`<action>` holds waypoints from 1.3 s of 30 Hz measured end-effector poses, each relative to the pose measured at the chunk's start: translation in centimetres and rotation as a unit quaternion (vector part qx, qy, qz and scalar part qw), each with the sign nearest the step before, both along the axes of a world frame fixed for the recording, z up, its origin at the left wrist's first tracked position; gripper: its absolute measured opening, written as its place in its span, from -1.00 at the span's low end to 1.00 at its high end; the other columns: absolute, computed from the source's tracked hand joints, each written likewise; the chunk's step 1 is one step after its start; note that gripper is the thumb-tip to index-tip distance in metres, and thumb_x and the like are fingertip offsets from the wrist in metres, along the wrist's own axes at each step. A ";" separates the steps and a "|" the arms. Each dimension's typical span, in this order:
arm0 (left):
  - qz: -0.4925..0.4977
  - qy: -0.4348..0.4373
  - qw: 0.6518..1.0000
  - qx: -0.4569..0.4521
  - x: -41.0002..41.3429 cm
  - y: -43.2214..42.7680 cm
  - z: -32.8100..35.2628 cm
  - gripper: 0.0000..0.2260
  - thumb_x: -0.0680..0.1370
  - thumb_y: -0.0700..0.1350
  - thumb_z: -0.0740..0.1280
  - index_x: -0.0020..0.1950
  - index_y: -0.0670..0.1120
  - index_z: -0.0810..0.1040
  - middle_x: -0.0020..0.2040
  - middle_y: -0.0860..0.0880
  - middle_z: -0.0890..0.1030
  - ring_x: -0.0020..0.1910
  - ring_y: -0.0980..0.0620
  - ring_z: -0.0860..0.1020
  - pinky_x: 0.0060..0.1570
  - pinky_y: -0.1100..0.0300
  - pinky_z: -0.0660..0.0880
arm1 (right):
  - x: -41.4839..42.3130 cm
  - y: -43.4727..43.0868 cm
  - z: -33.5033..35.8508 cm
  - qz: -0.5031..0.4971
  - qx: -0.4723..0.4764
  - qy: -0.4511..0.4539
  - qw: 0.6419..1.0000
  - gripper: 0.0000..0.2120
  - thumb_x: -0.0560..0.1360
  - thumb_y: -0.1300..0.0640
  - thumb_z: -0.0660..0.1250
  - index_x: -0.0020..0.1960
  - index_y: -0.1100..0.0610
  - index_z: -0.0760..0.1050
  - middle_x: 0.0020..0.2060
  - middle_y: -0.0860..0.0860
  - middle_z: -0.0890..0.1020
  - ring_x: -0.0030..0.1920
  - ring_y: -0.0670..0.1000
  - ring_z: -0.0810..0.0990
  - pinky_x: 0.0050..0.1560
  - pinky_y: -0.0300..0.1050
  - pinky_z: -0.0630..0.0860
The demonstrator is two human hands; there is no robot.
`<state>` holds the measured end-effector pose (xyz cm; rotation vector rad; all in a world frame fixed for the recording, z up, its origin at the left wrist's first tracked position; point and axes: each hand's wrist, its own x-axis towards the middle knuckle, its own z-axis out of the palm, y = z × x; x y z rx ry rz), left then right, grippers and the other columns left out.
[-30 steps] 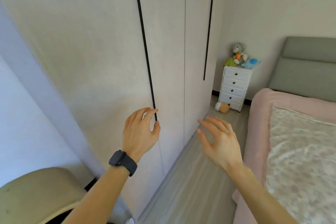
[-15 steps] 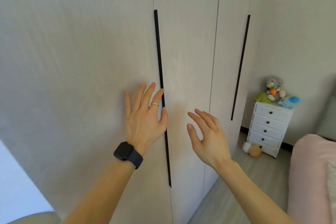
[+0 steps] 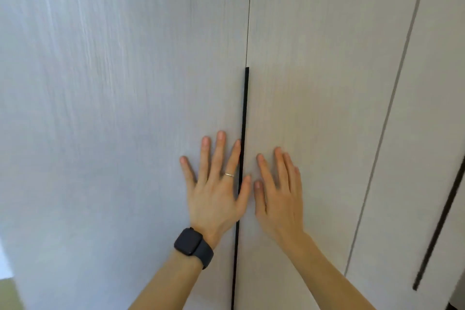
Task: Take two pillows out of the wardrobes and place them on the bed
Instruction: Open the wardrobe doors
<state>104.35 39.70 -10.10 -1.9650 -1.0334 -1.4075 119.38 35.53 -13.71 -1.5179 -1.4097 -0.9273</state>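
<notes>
Pale wood-grain wardrobe doors fill the view. My left hand [image 3: 216,184], with a ring and a dark watch at the wrist, lies flat with spread fingers on the left door [image 3: 113,121], right beside the long black handle strip [image 3: 244,121]. On the other side of that strip my right hand [image 3: 279,191] lies flat with straight fingers on the right door [image 3: 322,95]. Both doors are closed. No pillows are in view, and the bed is out of frame.
Further right is a third wardrobe door [image 3: 422,158] with its own black handle strip [image 3: 442,221]. A sliver of something olive-coloured [image 3: 7,294] shows at the bottom left corner.
The view has turned left and closer to the wardrobe; the bed, drawers and toys have left the frame. Both hands moved up and now lie flat on the doors either side of the handle.
</notes>
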 end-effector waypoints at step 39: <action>-0.029 -0.074 0.993 -0.083 -3.9 -13.5 0.1 -0.21 0.44 0.14 0.44 0.58 0.17 0.13 0.62 -0.02 0.10 0.57 0.08 0.11 0.40 -0.08 0.38 | -3.9 -10.9 -4.6 0.522 -0.285 0.381 0.708 -0.75 0.63 -0.19 0.22 0.20 -0.56 0.43 0.25 -0.47 0.54 0.35 -0.33 0.45 0.31 -0.41 0.41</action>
